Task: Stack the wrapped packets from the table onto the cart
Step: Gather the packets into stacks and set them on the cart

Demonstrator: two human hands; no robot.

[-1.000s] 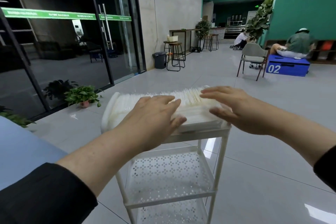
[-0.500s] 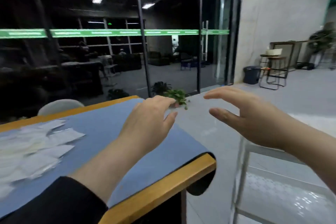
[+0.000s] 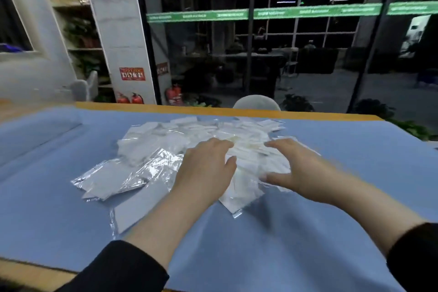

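Both hands have moved from the air beside the cart to the pile of wrapped packets (image 3: pixel 203 140) on the blue desk (image 3: pixel 355 149). The left hand (image 3: pixel 208 170) and right hand (image 3: pixel 301 168) rest open, palms down, on the pile's near side.

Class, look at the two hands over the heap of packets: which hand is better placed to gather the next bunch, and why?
Probably the right hand: its spread fingers and thumb bracket the thick white middle of the packets. The left hand lies flat over the heap's near side.
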